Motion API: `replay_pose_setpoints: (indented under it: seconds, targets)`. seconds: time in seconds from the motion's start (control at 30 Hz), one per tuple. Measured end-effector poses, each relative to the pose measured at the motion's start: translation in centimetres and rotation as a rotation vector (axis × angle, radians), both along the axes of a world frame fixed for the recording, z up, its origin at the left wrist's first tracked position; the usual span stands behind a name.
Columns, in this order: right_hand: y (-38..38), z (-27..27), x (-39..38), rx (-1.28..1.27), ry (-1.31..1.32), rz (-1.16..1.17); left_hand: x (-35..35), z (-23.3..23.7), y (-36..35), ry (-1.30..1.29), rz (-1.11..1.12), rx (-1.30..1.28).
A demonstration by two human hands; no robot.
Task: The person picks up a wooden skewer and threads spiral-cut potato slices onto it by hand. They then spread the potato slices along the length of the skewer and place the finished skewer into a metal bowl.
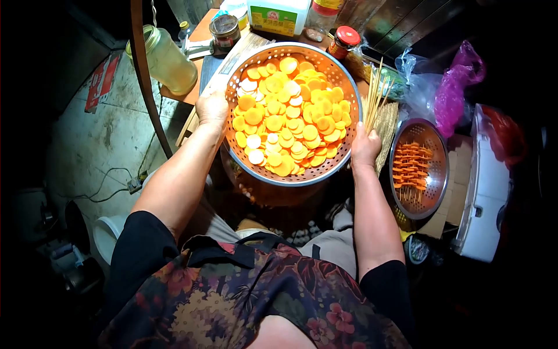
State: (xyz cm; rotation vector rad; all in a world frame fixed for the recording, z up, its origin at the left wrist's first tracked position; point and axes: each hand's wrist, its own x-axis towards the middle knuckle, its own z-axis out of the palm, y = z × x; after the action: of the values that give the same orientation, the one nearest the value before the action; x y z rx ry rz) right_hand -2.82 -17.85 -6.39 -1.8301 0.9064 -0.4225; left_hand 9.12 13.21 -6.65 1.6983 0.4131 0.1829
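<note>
Hard white light, seemingly from above, falls on the colander (328, 62), bleaching some slices (256, 156) nearly white. Deep shadow lies beneath it; the floor (78, 139) is patchily lit, and the corners sink into black. The centre is fairly sharp, wide-angle distortion bending the outer parts.

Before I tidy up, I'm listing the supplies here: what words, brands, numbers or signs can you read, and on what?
"美味…", probably, on the label of the white jug; its remaining characters are too small to read surely.
Red-lidded jar: any print is too small to read.
Red-and-white sheet: any markings are too blurred to read.
I can make out no other text, brand or number.
</note>
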Motion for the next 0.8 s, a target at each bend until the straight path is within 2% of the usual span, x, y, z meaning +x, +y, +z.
replay_pose_setpoints:
  seconds: [0.03,0.1,0.13,0.17,0.2,0.23,0.27,0.33,0.37,0.4,0.43,0.47,0.53,0.6,0.63,0.67,0.73,0.77,0.8]
  targets:
    - [0.7,1.0,-0.5,-0.04,-0.057,-0.008,-0.3,0.7,-0.1,-0.004,-0.003,-0.004]
    - [1.2,2.6,-1.8,0.019,-0.207,-0.039,-1.1,2.8,0.1,-0.163,-0.015,-0.208]
    - [1.2,2.7,-2.3,0.049,-0.324,-0.046,-2.6,6.2,-0.5,-0.282,-0.046,-0.122]
    - [0.9,2.4,-2.9,0.047,-0.418,-0.058,-3.1,6.3,-0.3,-0.276,-0.109,-0.378]
    - [1.3,3.6,-3.4,-0.04,-0.404,-0.035,-3.4,6.2,-0.1,-0.258,-0.169,-0.637]
    - [1.0,3.6,-3.5,-0.017,-0.273,-0.032,-2.6,4.6,0.1,-0.226,-0.117,-0.403]
    - [0.6,3.6,-3.4,0.007,-0.147,-0.022,-2.2,3.1,0.3,0.008,-0.152,-0.472]
    - [-0.6,1.2,-2.9,-0.186,-0.2,-0.024,-1.9,0.3,-0.3,0.142,-0.125,-0.451]
    - [-0.8,1.5,-2.6,-0.165,-0.206,-0.007,-1.6,-1.3,-0.2,0.194,-0.123,-0.562]
    - [-0.8,2.0,-3.2,-0.141,-0.19,0.008,-2.1,-1.7,-0.4,0.215,-0.125,-0.558]
    - [-1.3,2.6,-3.5,-0.203,0.084,0.034,-2.4,-2.1,-0.6,0.273,-0.081,-0.635]
    - [-1.3,2.4,-3.5,-0.204,0.087,0.037,-2.2,-2.2,-0.9,0.314,-0.038,-0.715]
    - [-1.3,1.6,-3.3,-0.225,0.013,-0.001,-2.6,-1.3,-0.9,0.301,-0.038,-0.663]
    - [-1.5,1.9,-3.7,-0.251,0.014,0.011,-3.0,-0.1,-0.9,0.174,-0.146,-0.565]
    - [-0.9,2.9,-3.7,-0.18,-0.058,-0.028,-3.4,1.9,-0.9,0.129,-0.108,-0.457]
    - [-0.4,3.7,-3.6,-0.109,-0.134,-0.068,-2.6,0.3,0.2,-0.023,-0.15,-0.432]
    - [0.3,3.9,-3.3,-0.103,-0.21,-0.102,-4.2,6.1,-0.8,-0.102,-0.154,-0.52]
    - [0.3,3.8,-3.1,-0.052,-0.207,-0.064,-3.5,5.0,-0.6,-0.144,-0.164,-0.558]
    - [0.5,3.8,-2.9,0.004,-0.201,-0.019,-2.4,3.0,-0.1,-0.071,-0.132,-0.598]
